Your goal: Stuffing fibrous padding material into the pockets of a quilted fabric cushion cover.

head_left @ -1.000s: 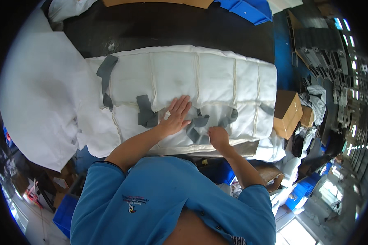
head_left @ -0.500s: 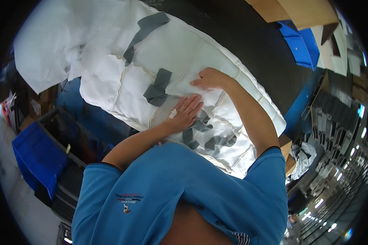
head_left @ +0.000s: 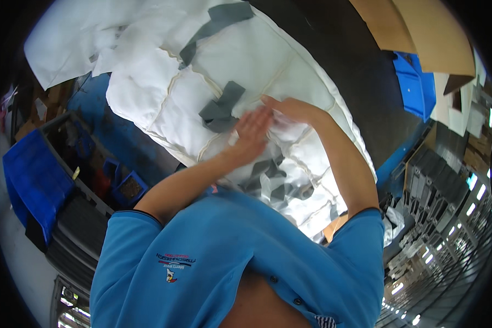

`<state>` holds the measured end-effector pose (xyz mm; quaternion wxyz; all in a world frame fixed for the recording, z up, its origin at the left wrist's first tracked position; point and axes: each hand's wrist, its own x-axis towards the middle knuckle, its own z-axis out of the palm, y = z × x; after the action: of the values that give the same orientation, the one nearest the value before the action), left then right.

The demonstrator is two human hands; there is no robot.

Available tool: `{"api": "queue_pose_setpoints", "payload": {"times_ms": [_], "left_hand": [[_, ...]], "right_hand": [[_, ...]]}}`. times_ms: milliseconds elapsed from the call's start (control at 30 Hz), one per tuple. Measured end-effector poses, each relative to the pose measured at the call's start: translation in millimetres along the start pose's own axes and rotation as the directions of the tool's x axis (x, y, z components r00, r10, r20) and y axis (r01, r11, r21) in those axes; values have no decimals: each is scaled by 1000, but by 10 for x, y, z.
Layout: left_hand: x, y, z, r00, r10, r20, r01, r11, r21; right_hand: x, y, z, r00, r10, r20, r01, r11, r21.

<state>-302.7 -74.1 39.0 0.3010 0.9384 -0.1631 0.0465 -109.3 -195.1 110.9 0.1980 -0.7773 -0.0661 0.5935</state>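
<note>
A large white quilted fabric piece (head_left: 240,49) with stitched seams lies spread before me, and grey fabric strips (head_left: 222,106) lie on it. On the near part, a shiny film-like surface (head_left: 290,186) shows over more grey strips, though I cannot make out where its edge runs. My left hand (head_left: 251,131) is over the middle of the fabric, fingers stretched out, blurred, with a small white patch on its back. Beside it, just to the right, is my right hand (head_left: 295,111). Its fingers are smeared by motion, so any grip is hidden.
Open cardboard boxes (head_left: 448,33) and a blue plastic bin (head_left: 415,85) stand at the far right. On the left are a blue bin (head_left: 35,180) and a dark crate (head_left: 87,164) with small blue containers. Dark stacked parts (head_left: 434,169) fill the right side.
My left hand has moved slightly up, close to my right hand, and both now blur. The right hand has shifted a little right. The whole view has shifted slightly.
</note>
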Motion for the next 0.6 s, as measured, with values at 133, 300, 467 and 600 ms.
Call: {"api": "queue_pose_setpoints", "payload": {"times_ms": [133,300,467,600], "left_hand": [[-3,-132,-221,966,-127,226,123,992,32],[37,-116,-184,977,-123,173,112,991,75],[-21,-130,-206,984,-77,158,60,992,109],[44,-130,-215,982,-95,164,89,995,45]], "right_hand": [[-101,-225,109,979,133,152,-92,963,-252],[2,-172,48,966,163,199,-45,869,-493],[-222,-588,-32,965,209,162,-73,799,-597],[146,-132,33,894,245,374,-114,934,-339]]}}
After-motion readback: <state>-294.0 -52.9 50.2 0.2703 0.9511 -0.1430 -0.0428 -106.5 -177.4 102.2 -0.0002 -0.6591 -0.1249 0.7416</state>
